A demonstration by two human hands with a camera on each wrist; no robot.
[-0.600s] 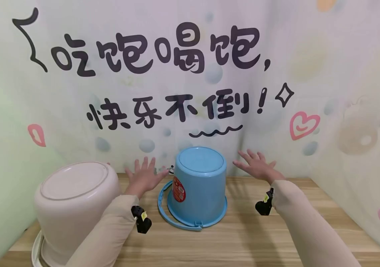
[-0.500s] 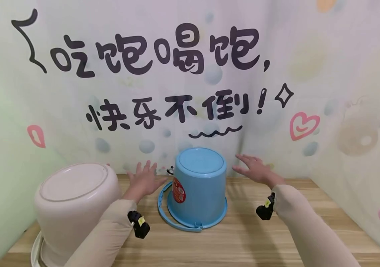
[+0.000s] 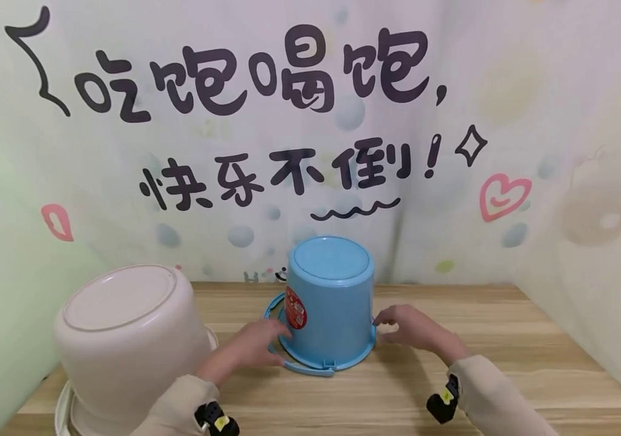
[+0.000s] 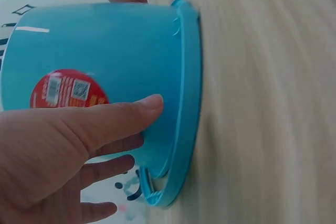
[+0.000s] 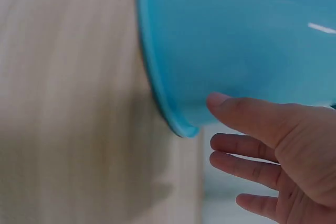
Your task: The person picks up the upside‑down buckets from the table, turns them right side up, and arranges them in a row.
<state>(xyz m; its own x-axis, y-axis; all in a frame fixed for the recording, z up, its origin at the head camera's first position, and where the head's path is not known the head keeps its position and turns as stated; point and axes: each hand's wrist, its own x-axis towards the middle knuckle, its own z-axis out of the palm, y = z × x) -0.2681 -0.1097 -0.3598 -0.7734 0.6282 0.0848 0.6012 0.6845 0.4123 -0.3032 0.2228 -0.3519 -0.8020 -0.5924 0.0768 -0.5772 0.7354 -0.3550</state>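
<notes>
Upside down on the wooden table stands a blue bucket (image 3: 332,309), with a red round sticker (image 3: 295,307) on its side and its handle (image 3: 308,367) lying around the rim on the left. My left hand (image 3: 252,345) is at the bucket's left side, thumb and fingers extended close to the wall; in the left wrist view its thumb overlaps the wall below the sticker. On the other side, my right hand (image 3: 411,329) has its fingertips right at the lower wall near the rim. In the right wrist view the right hand's fingers (image 5: 247,169) are spread and loosely bent.
A larger pale pink bucket (image 3: 130,345), also upside down, stands at the left, beside my left forearm. Behind the wooden table (image 3: 452,387) hangs a white printed cloth (image 3: 266,242) with dark lettering. Another cloth-covered wall rises along the right.
Both hands have come down from above the table's back part toward me, and inward to the lower sides of the blue bucket. The buckets stay in place while the head view shifts slightly.
</notes>
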